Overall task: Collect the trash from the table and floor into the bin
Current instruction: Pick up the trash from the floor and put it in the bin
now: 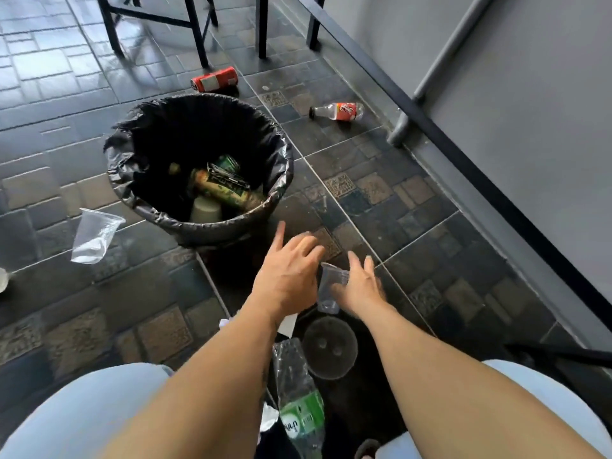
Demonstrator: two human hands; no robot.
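The bin (212,226), lined with a black bag, stands on the tiled floor and holds green cans and a pale cup. Just in front of it, my left hand (288,271) hovers open with fingers spread. My right hand (361,288) is beside it, its thumb pressed on a small clear plastic cup (329,293) that hangs tilted between the two hands. More trash lies around: a clear cup (94,238) left of the bin, a red can (214,79) and a cola bottle (337,111) beyond it, and a crushed green-label bottle (299,402) between my knees.
A round clear lid (329,347) and white paper scraps (287,325) lie under my forearms. Dark chair and table legs (198,38) stand at the far side. A grey wall with a pipe (402,127) runs along the right.
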